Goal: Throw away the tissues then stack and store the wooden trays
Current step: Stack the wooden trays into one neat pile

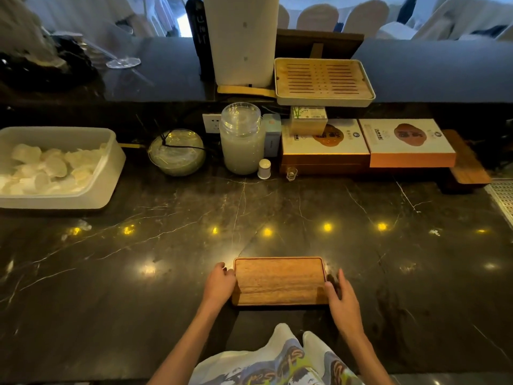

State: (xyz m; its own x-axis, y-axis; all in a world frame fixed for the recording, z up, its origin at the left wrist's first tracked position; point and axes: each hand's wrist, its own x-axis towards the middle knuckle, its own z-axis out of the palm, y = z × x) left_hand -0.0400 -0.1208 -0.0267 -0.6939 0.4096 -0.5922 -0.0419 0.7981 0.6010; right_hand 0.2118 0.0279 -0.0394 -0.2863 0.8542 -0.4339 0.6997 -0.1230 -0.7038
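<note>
White tub (108, 184) partly off the left edge, metal grate (503, 198) off the right, box print (378, 133) illegible.

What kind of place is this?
Probably a service counter in a restaurant or banquet hall: white-covered chairs stand beyond the dark marble counter, and a slatted tea tray and a stemmed glass sit on the raised ledge.

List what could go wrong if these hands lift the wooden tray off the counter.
1. The right hand lies with fairly straight fingers against the wooden tray, while the left hand curls at its other short edge. Such an uneven hold might let the tray tip or drop onto the counter.
2. If the tray is carried toward the back, it could knock over the small glass or the tall jar.
</note>
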